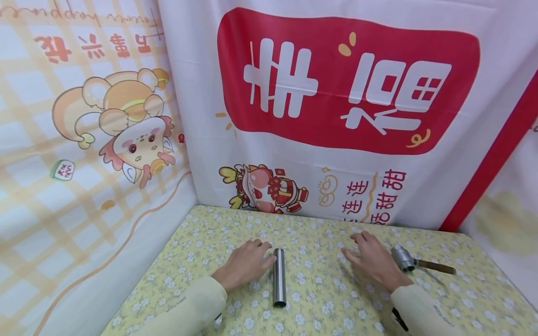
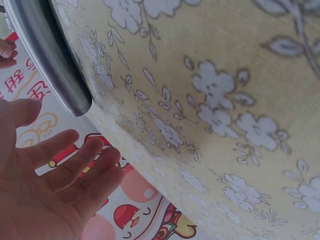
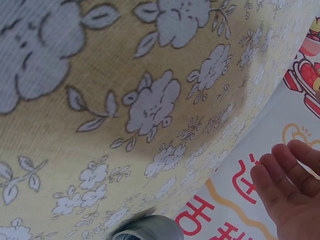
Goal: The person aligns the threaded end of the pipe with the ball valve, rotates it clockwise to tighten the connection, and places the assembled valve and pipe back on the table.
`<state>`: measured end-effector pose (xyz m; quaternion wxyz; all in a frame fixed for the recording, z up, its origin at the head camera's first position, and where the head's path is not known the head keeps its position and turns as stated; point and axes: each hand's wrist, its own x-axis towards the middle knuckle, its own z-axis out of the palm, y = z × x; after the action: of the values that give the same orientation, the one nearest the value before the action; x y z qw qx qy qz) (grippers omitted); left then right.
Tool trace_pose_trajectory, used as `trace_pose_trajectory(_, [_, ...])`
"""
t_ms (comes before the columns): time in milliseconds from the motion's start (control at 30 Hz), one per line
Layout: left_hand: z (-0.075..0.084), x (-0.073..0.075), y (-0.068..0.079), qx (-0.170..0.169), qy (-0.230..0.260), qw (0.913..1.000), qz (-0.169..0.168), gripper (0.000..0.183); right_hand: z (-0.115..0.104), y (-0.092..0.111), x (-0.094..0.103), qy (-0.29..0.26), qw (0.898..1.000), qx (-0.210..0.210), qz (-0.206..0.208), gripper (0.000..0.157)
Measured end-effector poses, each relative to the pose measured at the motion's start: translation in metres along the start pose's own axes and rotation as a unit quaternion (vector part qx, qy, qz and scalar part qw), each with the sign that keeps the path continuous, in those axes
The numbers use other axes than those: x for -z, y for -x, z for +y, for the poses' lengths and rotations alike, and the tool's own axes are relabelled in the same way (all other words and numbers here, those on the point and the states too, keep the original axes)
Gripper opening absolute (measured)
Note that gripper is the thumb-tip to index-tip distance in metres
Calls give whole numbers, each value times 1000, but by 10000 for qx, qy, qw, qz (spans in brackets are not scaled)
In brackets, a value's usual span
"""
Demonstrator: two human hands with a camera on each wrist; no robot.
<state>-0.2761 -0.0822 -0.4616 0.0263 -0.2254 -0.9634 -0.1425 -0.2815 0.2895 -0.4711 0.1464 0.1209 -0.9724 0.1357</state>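
Note:
A shiny steel tube [image 1: 279,280] lies lengthwise on the flowered cloth, threaded at its far end in the left wrist view [image 2: 55,55]. Just left of it is my left hand [image 1: 245,263], fingers loosely bent and thumb by the tube; the left wrist view shows the palm [image 2: 50,195] with nothing in it. My right hand [image 1: 374,259] hovers over the cloth on the right, fingers relaxed, its palm holding nothing [image 3: 295,200]. Close to its outer side sits a grey metal cylindrical fitting [image 1: 402,258], partly cut off in the right wrist view, with a brown-handled tool [image 1: 435,266] beside it.
Yellow flowered cloth [image 1: 313,289] covers the table. A white hanging with a red printed panel [image 1: 328,126] stands at the table's back edge. Along the left side hangs a checked cartoon-print curtain [image 1: 84,196]; another pale cloth [image 1: 504,224] closes off the right.

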Motion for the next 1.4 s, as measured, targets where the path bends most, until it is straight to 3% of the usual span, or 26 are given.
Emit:
trace_pose_trajectory(267, [2, -5, 1, -54, -131, 9999, 74, 45, 6, 4, 3, -68, 9999, -69, -105, 44])
trace_pose_trajectory(700, [11, -9, -1, 199, -221, 9987, -402, 45, 19, 14, 7, 81, 9989, -377, -251, 42])
trace_pose_trajectory(900, [16, -11, 3, 298, -136, 9985, -447, 45, 24, 19, 12, 141, 9984, -481, -249, 43])
trace_pose_trajectory(1167, [24, -15, 4, 329, -186, 9972, -644, 58, 36, 23, 15, 417, 9981, -397, 203, 43])
trace_pose_trajectory(1400, [31, -18, 6, 401, -208, 9971, -613, 64, 47, 27, 16, 507, 9957, -742, 215, 48])
